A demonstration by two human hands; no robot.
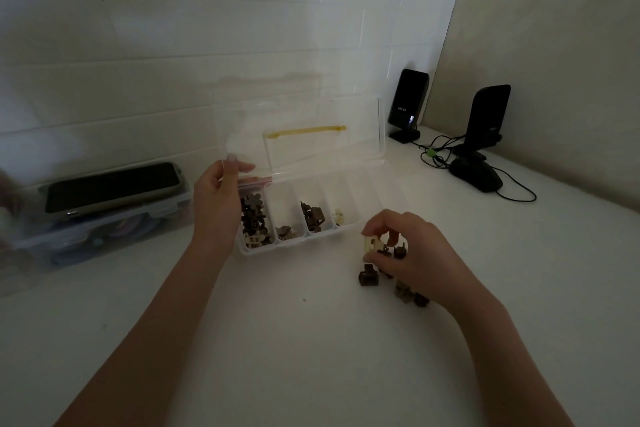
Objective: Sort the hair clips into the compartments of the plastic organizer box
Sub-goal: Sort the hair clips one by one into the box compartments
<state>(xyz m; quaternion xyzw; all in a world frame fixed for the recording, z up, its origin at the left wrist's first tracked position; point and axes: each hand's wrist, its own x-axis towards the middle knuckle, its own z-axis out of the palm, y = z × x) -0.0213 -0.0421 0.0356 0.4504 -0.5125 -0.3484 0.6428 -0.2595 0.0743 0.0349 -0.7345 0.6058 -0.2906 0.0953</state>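
Your left hand point(221, 198) pinches the organizer box point(298, 218) lid open, right hand point(398, 246) pinches a cream clip point(370, 246) from the worktop pile right of the box: lift clear, drop into the cream compartment.

On the counter point(311, 357), the organizer box point(298, 239) sits centre — loose hair clips point(391, 274) just right of it, a lidded bin point(104, 218) left, two speakers point(450, 114) behind right.
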